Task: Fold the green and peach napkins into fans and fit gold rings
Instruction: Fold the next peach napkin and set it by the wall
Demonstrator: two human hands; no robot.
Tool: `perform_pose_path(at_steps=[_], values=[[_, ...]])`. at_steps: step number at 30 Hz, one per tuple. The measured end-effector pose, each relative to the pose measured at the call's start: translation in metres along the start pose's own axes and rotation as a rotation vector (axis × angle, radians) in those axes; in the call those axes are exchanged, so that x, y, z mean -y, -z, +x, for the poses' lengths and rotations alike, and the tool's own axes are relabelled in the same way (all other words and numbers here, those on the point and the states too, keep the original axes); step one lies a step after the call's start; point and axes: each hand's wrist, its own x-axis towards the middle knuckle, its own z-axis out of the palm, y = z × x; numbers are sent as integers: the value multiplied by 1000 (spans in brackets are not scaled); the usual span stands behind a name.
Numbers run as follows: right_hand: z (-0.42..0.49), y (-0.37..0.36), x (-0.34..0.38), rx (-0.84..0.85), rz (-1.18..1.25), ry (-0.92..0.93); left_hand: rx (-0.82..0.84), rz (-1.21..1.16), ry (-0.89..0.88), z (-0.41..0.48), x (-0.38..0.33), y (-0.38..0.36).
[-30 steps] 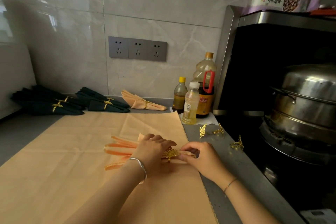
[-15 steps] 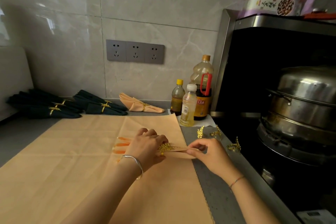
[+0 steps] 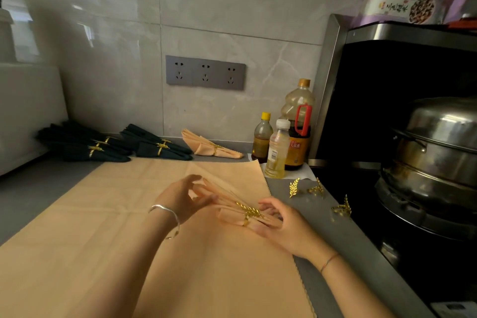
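A pleated peach napkin lies slanted between my hands, its fanned end pointing to the far left. A gold leaf ring sits around its narrow end. My left hand pinches the pleats at the wide end. My right hand holds the narrow end just past the ring. Under both hands a flat peach napkin is spread on the counter. Ringed dark green napkins and one ringed peach fan lie along the wall.
Three loose gold rings lie on the grey counter right of the cloth. Three bottles stand at the back by the wall. A steel steamer pot sits on the black stove at the right.
The napkin has swung round so its fan end points away to the left. My left hand moved from covering the middle to the pleats, and the ring now shows clearly.
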Motion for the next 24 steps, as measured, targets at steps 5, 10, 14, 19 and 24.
perform_pose_path(at_steps=[5, 10, 14, 19, 24], values=[[6, -16, 12, -93, -203, 57, 70, -283, 30, 6, -6, -9], [31, -17, 18, -57, -180, 22, 124, -295, -4, 27, 12, 18], [92, -11, 29, -38, -85, 23, 1, -72, 69, 61, 61, 40], [195, -21, 20, -115, 77, -1, 61, 325, 124, 105, 107, 32], [266, -48, -4, -51, -15, 9, 178, 443, 98, 123, 125, 0]])
